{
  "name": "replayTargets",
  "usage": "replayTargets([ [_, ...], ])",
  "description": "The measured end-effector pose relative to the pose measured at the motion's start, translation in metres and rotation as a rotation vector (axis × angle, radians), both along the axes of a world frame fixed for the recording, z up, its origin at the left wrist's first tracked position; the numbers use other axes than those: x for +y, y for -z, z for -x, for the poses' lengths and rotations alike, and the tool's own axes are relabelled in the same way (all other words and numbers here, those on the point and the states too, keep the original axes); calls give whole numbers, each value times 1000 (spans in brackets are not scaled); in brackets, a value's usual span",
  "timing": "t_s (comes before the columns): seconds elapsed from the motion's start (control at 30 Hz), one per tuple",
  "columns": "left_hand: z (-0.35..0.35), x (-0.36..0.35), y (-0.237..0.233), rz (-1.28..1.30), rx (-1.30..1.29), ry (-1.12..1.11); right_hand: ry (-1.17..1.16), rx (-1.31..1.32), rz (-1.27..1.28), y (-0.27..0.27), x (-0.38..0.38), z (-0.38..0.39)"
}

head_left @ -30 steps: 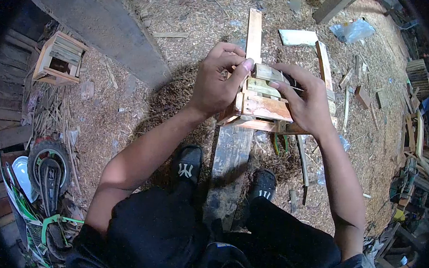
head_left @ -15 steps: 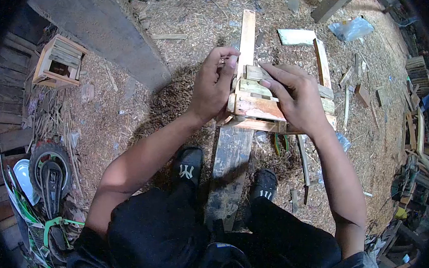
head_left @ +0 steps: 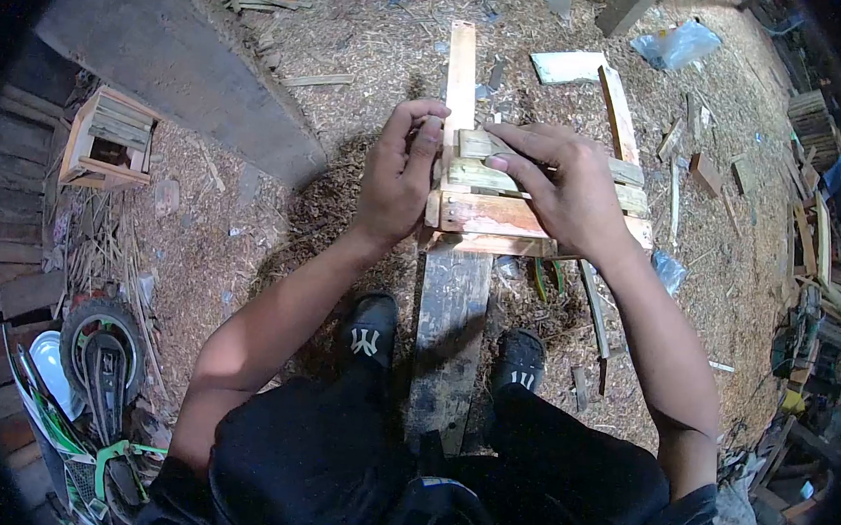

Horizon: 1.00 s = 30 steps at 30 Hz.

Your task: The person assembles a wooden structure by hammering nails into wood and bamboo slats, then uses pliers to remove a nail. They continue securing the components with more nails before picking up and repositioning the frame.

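Observation:
A small wooden frame [head_left: 497, 215] with slats across it rests at the far end of a worn, paint-stained plank [head_left: 449, 343]. My right hand [head_left: 568, 180] pinches a short pale slat [head_left: 474, 144] that lies over the other slats, its fingers on the slat's upper face. My left hand [head_left: 403, 169] is at the frame's left edge, beside a long upright strip [head_left: 461, 70], with thumb and forefinger curled close together. Whether something small is between those fingertips cannot be made out.
Green-handled pliers [head_left: 542, 279] lie on the ground right of the plank. A finished-looking wooden box [head_left: 112, 139] stands at the left, above a small wheel [head_left: 102, 348]. A concrete beam [head_left: 200, 62] crosses the upper left. Plastic bags [head_left: 677, 44] and wood scraps lie right.
The view has shifted slightly, so the frame and both hands appear a little further left. My right hand still holds the slat, and the hands' grip looks nearly the same.

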<state>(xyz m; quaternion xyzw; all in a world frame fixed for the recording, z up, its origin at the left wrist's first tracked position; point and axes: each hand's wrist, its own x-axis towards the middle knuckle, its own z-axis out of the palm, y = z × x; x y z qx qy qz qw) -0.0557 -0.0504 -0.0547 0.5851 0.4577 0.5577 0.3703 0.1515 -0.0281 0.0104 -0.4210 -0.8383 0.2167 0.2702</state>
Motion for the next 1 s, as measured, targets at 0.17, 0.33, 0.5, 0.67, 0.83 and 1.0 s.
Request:
replayTargets([
  [0.17,0,-1,4,2,13,29,10,65,-77,6,-2,-2],
  [0.33,-4,0,6,0,6,21,13,48,-80,6,-2,-4],
  [0.5,0,-1,6,51,-41,34,33,-27,-68,5,-2,-3],
  [0.67,-2,-8,-7,203,-195,83,48,-8,-65,4,-5,0],
  [0.83,-11,-16,-37,386,-263,158,90,71,-122,7,-8,4],
  [1.0,-8,-14,-31,652,-270,214,169,40,-21,4,-11,7],
])
